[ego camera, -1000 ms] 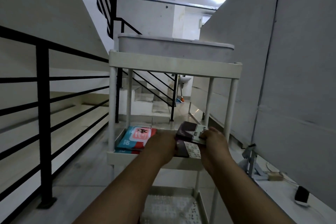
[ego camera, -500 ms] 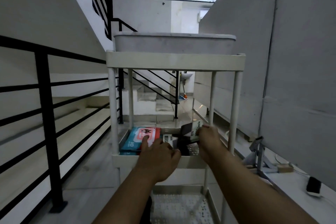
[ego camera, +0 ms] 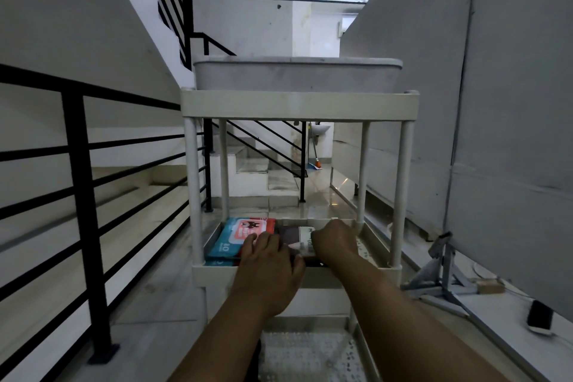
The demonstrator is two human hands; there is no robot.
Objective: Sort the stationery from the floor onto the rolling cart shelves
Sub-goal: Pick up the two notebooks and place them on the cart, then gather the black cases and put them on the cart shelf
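Since the earlier frames the dark packet (ego camera: 296, 240), previously held tilted above the middle shelf (ego camera: 214, 234), had been lowered to lie nearly flat on that shelf, and the left hand (ego camera: 268, 270) had shifted from the blue packet's face toward the dark one.

The rolling cart (ego camera: 299, 104) was of cream plastic, with round posts and shallow rectangular trays. A pale oblong tub (ego camera: 297, 76) with rounded corners sat on the top tray. The bottom tray (ego camera: 305, 357) showed a speckled surface.

The blue packet (ego camera: 231, 237), flat and soft-edged with a red-and-white panel, lay on the left part of the middle shelf, atop another blue item. The dark packet, with a white printed label, lay just beside it on the right.

The left hand rested palm down, fingers loosely spread, fingertips touching the near edges of both packets; no grip was evident. The right hand (ego camera: 335, 242) was curled over the dark packet's right end, apparently holding it, though its fingertips were hidden.

Black metal railings (ego camera: 77, 183) stood to the left. Grey panels (ego camera: 511, 102) stood to the right. A folded grey metal stand (ego camera: 440, 276) and a small black-and-white object (ego camera: 541, 316) lay on the glossy tiled floor.
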